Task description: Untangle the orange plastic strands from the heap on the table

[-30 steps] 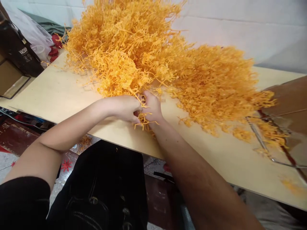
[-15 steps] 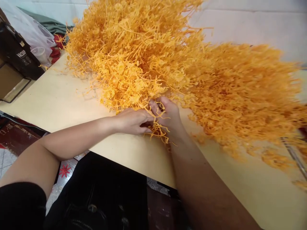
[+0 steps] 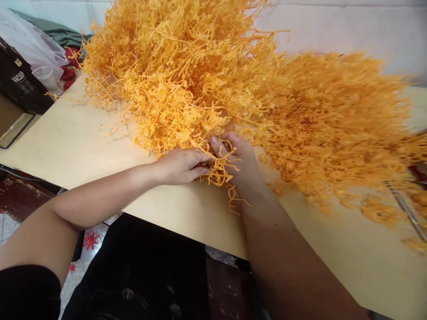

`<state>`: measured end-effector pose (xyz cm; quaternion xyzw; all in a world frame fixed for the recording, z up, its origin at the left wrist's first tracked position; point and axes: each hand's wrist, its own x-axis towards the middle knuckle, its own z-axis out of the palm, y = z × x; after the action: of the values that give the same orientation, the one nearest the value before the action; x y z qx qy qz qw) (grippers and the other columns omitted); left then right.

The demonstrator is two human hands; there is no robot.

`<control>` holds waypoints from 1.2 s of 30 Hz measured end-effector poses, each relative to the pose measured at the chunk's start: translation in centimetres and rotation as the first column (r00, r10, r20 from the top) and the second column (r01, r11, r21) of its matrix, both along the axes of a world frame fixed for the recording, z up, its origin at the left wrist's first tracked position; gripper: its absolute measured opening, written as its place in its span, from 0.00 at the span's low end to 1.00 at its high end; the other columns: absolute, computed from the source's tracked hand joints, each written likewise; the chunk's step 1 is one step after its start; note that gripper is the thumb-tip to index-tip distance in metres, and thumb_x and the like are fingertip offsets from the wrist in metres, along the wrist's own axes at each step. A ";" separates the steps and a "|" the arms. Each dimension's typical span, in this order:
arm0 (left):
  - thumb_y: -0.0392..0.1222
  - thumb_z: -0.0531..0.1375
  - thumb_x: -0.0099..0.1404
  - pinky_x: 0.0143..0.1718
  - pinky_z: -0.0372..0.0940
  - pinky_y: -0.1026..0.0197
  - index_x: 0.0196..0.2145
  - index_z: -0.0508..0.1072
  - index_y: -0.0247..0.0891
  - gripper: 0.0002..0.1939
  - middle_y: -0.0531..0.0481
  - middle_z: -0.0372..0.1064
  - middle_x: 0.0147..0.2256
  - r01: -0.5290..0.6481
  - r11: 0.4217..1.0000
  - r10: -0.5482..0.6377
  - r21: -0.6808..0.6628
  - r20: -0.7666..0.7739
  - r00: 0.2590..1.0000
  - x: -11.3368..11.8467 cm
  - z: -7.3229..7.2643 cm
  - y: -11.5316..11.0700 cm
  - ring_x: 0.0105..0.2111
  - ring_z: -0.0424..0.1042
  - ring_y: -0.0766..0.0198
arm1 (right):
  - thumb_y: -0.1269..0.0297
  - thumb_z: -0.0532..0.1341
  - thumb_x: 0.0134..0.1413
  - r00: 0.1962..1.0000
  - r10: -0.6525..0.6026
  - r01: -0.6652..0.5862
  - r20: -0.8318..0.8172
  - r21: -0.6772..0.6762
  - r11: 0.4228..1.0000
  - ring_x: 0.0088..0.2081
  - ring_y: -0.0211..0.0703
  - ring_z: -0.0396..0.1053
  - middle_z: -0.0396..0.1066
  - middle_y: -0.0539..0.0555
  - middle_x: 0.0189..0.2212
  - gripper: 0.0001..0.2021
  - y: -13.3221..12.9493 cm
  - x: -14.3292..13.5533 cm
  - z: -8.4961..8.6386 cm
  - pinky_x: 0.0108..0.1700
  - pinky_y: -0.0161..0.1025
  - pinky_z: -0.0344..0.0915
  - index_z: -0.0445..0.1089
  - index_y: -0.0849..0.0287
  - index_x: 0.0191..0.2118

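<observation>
A heap of orange, stringy, flower-like pieces [image 3: 180, 93], seemingly plastic, rises in front of both hands on the pale tabletop [image 3: 86, 146]. My left hand [image 3: 182, 165] comes in from the left, its fingers closed around a small clump of these orange pieces [image 3: 219, 172]. On the other side of the clump, my right hand [image 3: 243, 155] has its thumb and fingers curled round it. The two hands almost touch at the near edge of the heap. Some fingertips are hidden behind the clump, and thin orange strands dangle over my right wrist.
A second part of the orange heap [image 3: 340, 129] spreads to the right. At the far left stand a black box marked VACUUM [image 3: 23, 84], a clear plastic cup [image 3: 46, 79] and a white plastic bag [image 3: 30, 35]. A metal rod [image 3: 405, 209] lies at the right. Red star-shaped pieces [image 3: 90, 240] lie below the table.
The view has shifted slightly. Both hands remain on the clump; the fingers have shifted a little, and more loose strands hang down by my right wrist.
</observation>
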<state>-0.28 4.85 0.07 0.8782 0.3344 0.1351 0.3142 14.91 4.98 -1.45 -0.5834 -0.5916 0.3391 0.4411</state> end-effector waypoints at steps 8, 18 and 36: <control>0.39 0.51 0.62 0.39 0.61 0.63 0.40 0.71 0.41 0.12 0.52 0.72 0.41 0.029 0.997 -0.024 0.070 -0.063 0.998 0.1 -0.4 -0.2 0.41 0.69 0.64 | 0.61 0.55 0.51 0.974 0.025 -0.025 0.225 -0.003 1.000 0.24 0.35 0.52 0.55 0.47 0.21 0.10 0.2 0.1 0.2 0.29 0.37 0.51 0.55 0.57 0.24; 0.42 0.52 0.62 0.43 0.63 0.62 0.43 0.69 0.38 0.13 0.48 0.71 0.43 0.086 0.990 -0.087 0.110 0.004 0.996 -0.2 -0.9 0.3 0.42 0.69 0.64 | 0.71 0.61 0.45 0.529 0.080 -0.041 0.845 -0.069 0.997 0.20 0.34 0.46 0.48 0.47 0.17 0.16 -2.1 -1.1 7.8 0.27 0.38 0.44 0.49 0.56 0.19; 0.40 0.55 0.57 0.37 0.64 0.60 0.35 0.72 0.36 0.09 0.46 0.71 0.35 -0.008 0.993 0.012 0.114 -0.039 0.999 -0.2 -0.9 0.2 0.39 0.69 0.60 | 0.63 0.60 0.49 0.599 0.074 -0.358 0.797 0.185 0.915 0.32 0.49 0.68 0.67 0.57 0.24 0.04 -3.7 -2.8 5.9 0.33 0.45 0.64 0.68 0.55 0.26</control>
<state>-0.43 5.01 -0.82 0.8955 0.3366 0.1381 0.2563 12.11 1.25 4.48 -0.5130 -0.8376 0.0033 0.1878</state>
